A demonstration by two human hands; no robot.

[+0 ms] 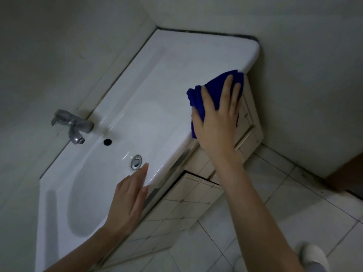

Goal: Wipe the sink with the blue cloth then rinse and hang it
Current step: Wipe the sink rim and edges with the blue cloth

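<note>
A white sink with a long flat counter runs diagonally through the view. Its oval basin is at the lower left, with a metal drain plug and a dark overflow hole. The blue cloth lies bunched on the counter's front edge at the right. My right hand presses flat on the cloth, fingers spread over it. My left hand rests open on the basin's front rim, just below the drain, holding nothing.
A grey metal tap sticks out of the wall at the left, above the basin. Under the sink is a tiled cabinet with doors. White floor tiles spread to the right; a white slipper shows at the bottom right.
</note>
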